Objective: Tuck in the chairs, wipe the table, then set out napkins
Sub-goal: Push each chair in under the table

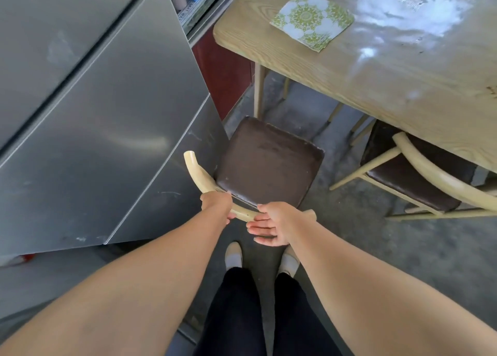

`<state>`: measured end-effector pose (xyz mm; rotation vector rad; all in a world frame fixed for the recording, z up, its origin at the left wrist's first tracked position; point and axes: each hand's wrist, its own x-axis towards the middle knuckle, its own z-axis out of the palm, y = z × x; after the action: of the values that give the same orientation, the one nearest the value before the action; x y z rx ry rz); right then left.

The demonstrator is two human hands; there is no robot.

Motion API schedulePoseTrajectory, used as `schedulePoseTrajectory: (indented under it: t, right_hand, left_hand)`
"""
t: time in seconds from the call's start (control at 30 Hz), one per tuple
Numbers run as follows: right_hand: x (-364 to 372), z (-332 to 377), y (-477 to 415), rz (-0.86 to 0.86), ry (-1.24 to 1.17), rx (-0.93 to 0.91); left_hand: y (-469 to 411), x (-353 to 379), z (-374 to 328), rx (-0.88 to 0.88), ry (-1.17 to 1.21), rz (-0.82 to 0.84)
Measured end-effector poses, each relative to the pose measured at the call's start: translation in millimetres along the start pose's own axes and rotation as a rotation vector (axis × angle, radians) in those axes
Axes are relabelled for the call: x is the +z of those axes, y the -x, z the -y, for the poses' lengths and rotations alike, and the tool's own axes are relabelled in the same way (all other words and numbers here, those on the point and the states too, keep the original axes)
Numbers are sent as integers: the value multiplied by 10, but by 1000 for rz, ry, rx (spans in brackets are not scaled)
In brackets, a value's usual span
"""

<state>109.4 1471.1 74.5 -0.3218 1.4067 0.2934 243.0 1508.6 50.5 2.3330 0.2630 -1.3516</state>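
Head view: left hand [216,204] grasps the chair's curved backrest [200,178], right hand [274,227] rests loose on it, bare floor [293,110] toward the bench [390,81] at one o'clock.

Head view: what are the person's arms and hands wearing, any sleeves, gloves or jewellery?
Nothing visible: the left hand and right hand are bare, without gloves, rings or a watch. Both forearms are uncovered as far as the frame shows; no sleeve edge appears.
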Motion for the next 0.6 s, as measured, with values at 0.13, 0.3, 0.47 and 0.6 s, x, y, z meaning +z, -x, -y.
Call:
schedulePoseTrajectory:
  t: [0.13, 0.3, 0.47, 0.6]
  right_hand:
    - [173, -52, -88, -56, -79, 30]
    - [476, -71, -227, -127, -309, 36]
    - [693, -62, -359, -164, -594, 7]
    - [757, -14, -446, -156, -775, 21]
  left_hand:
    - [-226, -58, 4, 71, -41, 74]
    - [-378, -225, -20, 22, -167, 72]
    - [-548, -282, -36, 44, -224, 99]
    - [-670, -266, -50, 33, -203, 144]
